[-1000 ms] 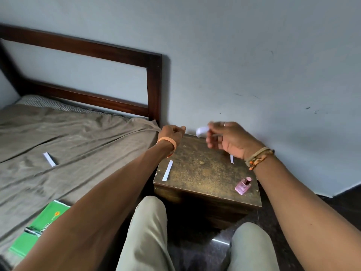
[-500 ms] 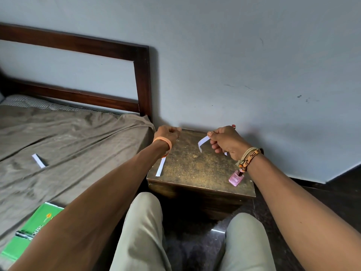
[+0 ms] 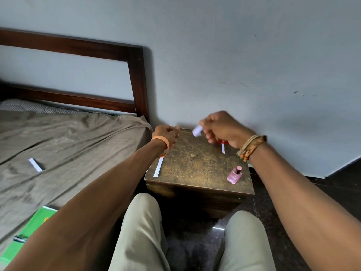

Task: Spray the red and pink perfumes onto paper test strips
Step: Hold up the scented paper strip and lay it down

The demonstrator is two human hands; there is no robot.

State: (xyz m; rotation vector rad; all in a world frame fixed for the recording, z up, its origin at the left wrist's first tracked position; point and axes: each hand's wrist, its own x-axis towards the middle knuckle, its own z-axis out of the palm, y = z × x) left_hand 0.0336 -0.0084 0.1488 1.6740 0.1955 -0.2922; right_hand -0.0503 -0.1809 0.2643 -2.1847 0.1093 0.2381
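Pinching a white paper test strip (image 3: pixel 197 131) in its curled fingers, the right hand (image 3: pixel 224 130) hovered blurred above the back of the small wooden box (image 3: pixel 197 165). The left hand (image 3: pixel 167 133) was a closed fist at the box's rear left corner; whether it held anything could not be told. The pink perfume bottle (image 3: pixel 234 175) stood near the front right, two more strips (image 3: pixel 158 166) lying flat on top.

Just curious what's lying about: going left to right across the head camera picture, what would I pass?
Green book → paper strip on the bed → strip at the box's left edge → left hand → right hand pinching a strip → pink perfume bottle.
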